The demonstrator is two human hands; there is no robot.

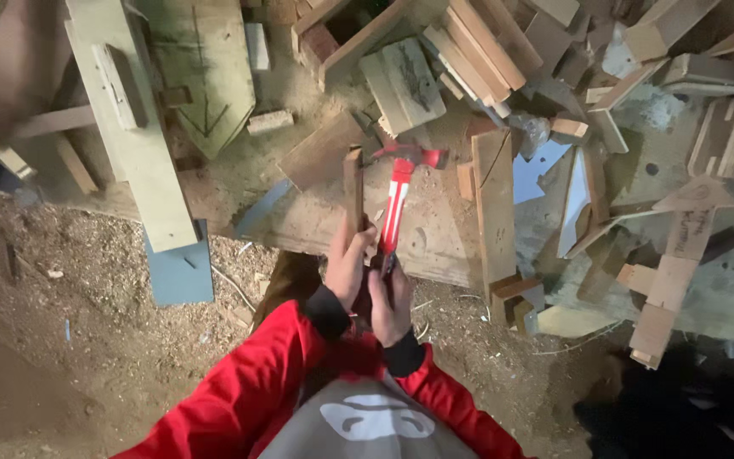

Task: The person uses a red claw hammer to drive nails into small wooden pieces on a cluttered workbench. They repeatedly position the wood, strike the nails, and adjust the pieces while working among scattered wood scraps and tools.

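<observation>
I see my left hand (348,265) clamped around a thin upright wood strip (353,191) over the plank (418,234), right hand (391,299) fisted on the red hammer (401,183); a glancing blow could hit my fingers.

Looked like a rough woodworking yard or scrap-lumber site, not a tidy shop. Ground (87,357) was bare dirt covered in sawdust and chips. Offcuts and short boards were heaped loosely (486,51) across the top and right, with longer planks (133,127) lying on the left. A thick worn beam (435,229) served as the work surface. A red-and-white claw hammer (397,200) was in use over it.
</observation>
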